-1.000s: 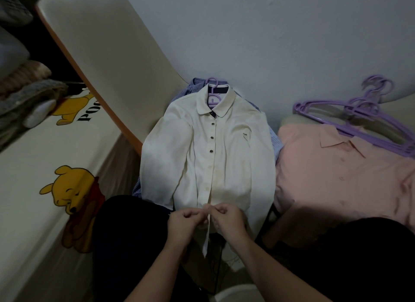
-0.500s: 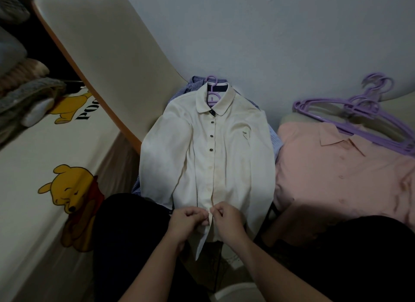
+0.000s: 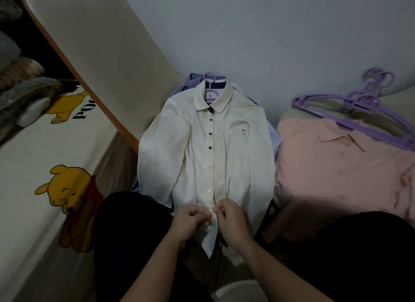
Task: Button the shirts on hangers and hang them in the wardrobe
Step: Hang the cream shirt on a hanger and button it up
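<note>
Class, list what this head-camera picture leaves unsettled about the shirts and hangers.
1. Head view: whether the button is through its hole; the left hand and right hand pinching the cream shirt crowd it.
2. Head view: the blue checked shirt, mostly covered by the cream shirt.
3. Head view: how many purple hangers; they overlap, and the right edge cuts them.

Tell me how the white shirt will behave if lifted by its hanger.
Probably floppy: the shirt lies creased and its loose hem tip droops. Likely light, since the cloth looks thin. The hanger should carry the shoulders, but the sleeves would likely swing.
</note>
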